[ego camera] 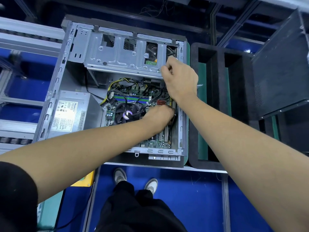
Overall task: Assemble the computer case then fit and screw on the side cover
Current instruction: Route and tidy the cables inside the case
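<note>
- Computer case (70, 67) lies open; the power supply (70, 113) label's print is too small to read.
- Left hand (158, 114) grip on black cable (173, 118).
- Right hand (180, 77) grip curled; contents unclear.

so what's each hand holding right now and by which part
The right hand is curled by the drive cage, apparently pinching a black cable; its fingers are hidden. The left hand reaches down over the motherboard; its hold cannot be told.

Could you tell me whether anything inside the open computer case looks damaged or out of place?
Nothing looks damaged. The computer case lies open with loose cables draped over the motherboard, and both hands, left hand and right hand, are working among them.
</note>
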